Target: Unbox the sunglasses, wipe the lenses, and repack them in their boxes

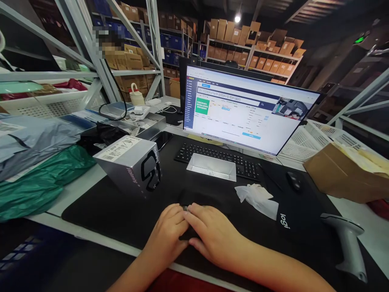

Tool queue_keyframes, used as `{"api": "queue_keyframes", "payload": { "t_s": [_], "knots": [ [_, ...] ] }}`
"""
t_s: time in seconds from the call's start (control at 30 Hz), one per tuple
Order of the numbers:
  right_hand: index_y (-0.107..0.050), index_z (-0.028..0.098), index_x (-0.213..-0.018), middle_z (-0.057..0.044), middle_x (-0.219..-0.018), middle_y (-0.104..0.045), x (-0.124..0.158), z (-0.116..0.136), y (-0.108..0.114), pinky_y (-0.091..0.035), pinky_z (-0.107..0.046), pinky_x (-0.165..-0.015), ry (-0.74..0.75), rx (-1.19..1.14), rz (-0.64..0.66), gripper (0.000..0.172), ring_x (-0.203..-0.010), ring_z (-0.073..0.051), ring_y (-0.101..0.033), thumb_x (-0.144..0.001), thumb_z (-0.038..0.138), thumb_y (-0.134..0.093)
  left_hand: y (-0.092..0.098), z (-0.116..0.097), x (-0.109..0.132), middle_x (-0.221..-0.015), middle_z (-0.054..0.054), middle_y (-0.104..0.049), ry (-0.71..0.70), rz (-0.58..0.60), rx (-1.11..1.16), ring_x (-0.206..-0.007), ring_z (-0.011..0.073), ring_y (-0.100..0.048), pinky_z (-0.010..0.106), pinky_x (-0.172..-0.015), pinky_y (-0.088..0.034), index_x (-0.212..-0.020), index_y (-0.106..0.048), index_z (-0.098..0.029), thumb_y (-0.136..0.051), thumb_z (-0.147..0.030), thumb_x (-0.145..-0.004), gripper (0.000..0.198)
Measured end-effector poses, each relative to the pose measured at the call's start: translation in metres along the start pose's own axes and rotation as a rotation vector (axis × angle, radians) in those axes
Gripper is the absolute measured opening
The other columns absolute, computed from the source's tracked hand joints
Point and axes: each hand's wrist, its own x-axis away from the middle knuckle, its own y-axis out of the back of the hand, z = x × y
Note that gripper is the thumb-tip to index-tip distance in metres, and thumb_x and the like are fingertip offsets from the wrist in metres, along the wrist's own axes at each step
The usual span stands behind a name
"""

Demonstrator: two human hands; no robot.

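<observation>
My left hand (pixel 168 233) and my right hand (pixel 212 235) rest side by side on the black desk mat (pixel 100 211), fingers curled together over a flat black item (pixel 204 199). A small pale object (pixel 186 208) shows between the fingertips; I cannot make out what it is. A grey product box (pixel 130 164) with a black headset picture lies tilted just left of my hands. A crumpled white tissue (pixel 257 197) lies to the right of them.
A black keyboard (pixel 219 157) with a silver tray (pixel 212 167) on it sits before a lit monitor (pixel 243 109). A mouse (pixel 294 181), a barcode scanner (pixel 349 243), a brown carton (pixel 343 174), green and grey mailer bags (pixel 39 174) surround the mat. Shelves of cartons stand behind.
</observation>
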Motion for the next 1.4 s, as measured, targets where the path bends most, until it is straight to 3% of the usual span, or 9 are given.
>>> {"api": "queue_keyframes", "payload": {
  "t_s": [0.17,0.33,0.5,0.63,0.83,1.07,1.13,1.3,1.4],
  "knots": [
    [-0.039,0.013,-0.147,-0.02,-0.156,-0.038,0.003,-0.006,0.014,-0.047,-0.044,-0.11,-0.107,-0.102,-0.049,0.057,-0.136,-0.03,-0.049,-0.094,0.022,-0.058,0.009,0.001,-0.001,-0.098,0.002,-0.064,0.046,0.109,0.117,-0.101,0.0235,-0.058,0.041,-0.095,-0.048,-0.098,-0.052,-0.022,-0.059,0.001,-0.071,0.036],
    [-0.06,0.016,-0.122,-0.01,-0.115,-0.06,0.015,-0.006,0.03,-0.055,-0.034,-0.094,-0.214,-0.217,-0.124,0.028,-0.103,-0.02,-0.062,-0.094,0.017,-0.055,0.015,0.0,0.001,-0.107,0.005,-0.059,0.103,0.127,0.152,-0.097,0.0214,-0.057,0.034,-0.082,-0.049,-0.099,-0.048,-0.022,-0.055,0.001,-0.072,0.036],
    [-0.052,0.016,-0.136,-0.016,-0.137,-0.052,0.016,-0.002,0.022,-0.049,-0.048,-0.105,-0.215,-0.049,0.017,0.067,-0.124,-0.033,-0.052,-0.08,0.039,-0.081,0.015,-0.003,-0.008,-0.086,0.001,-0.061,0.067,0.24,0.114,-0.081,0.021,-0.056,0.034,-0.073,-0.044,-0.081,-0.051,-0.021,-0.058,-0.003,-0.068,0.024],
    [-0.041,0.019,-0.146,-0.016,-0.14,-0.052,0.012,-0.013,0.017,-0.05,-0.048,-0.1,-0.095,0.077,0.113,0.081,-0.124,-0.033,-0.054,-0.078,0.035,-0.083,0.014,-0.005,-0.014,-0.082,0.0,-0.066,0.046,0.292,0.098,-0.079,0.0213,-0.06,0.036,-0.075,-0.045,-0.08,-0.057,-0.021,-0.062,-0.004,-0.065,0.024],
    [-0.039,0.017,-0.149,-0.019,-0.148,-0.049,0.022,-0.028,0.015,-0.046,-0.051,-0.106,-0.082,0.164,0.052,0.077,-0.129,-0.035,-0.052,-0.082,0.027,-0.077,0.015,0.001,-0.002,-0.098,0.005,-0.066,0.087,0.034,0.08,-0.091,0.0218,-0.065,0.034,-0.079,-0.054,-0.098,-0.058,-0.022,-0.07,-0.017,-0.078,0.024],
    [-0.06,0.013,-0.129,-0.023,-0.141,-0.055,0.043,-0.037,0.015,-0.05,-0.053,-0.102,-0.199,0.207,-0.171,0.051,-0.128,-0.038,-0.054,-0.082,0.027,-0.075,0.003,0.014,0.019,-0.131,0.016,-0.063,0.193,-0.051,-0.228,-0.12,0.0371,-0.061,0.055,-0.1,-0.052,-0.14,-0.042,-0.019,-0.08,-0.045,-0.073,0.081],
    [-0.057,0.017,-0.133,-0.022,-0.145,-0.051,0.037,-0.036,0.02,-0.045,-0.057,-0.106,-0.177,0.218,-0.193,0.061,-0.133,-0.039,-0.049,-0.078,0.029,-0.08,-0.001,0.014,0.021,-0.134,0.016,-0.062,0.179,-0.041,-0.226,-0.123,0.0361,-0.061,0.058,-0.106,-0.048,-0.145,-0.037,-0.019,-0.077,-0.045,-0.076,0.084],
    [-0.032,0.02,-0.155,-0.028,-0.164,-0.014,0.003,-0.03,0.022,-0.025,-0.064,-0.117,-0.148,0.187,-0.062,0.119,-0.151,-0.045,-0.016,-0.057,0.048,-0.093,-0.008,0.006,0.025,-0.142,0.017,-0.057,0.244,-0.018,-0.16,-0.128,0.0355,-0.059,0.058,-0.104,-0.052,-0.149,-0.03,-0.02,-0.075,-0.034,-0.077,0.086],
    [-0.023,0.015,-0.158,-0.031,-0.162,-0.018,-0.014,-0.026,0.017,-0.022,-0.067,-0.116,-0.173,0.166,0.019,0.13,-0.148,-0.048,-0.022,-0.054,0.053,-0.092,-0.009,-0.002,0.029,-0.149,0.018,-0.05,0.326,0.016,-0.069,-0.134,0.0348,-0.054,0.055,-0.104,-0.053,-0.153,-0.024,-0.023,-0.074,-0.028,-0.077,0.091]
  ]
}}
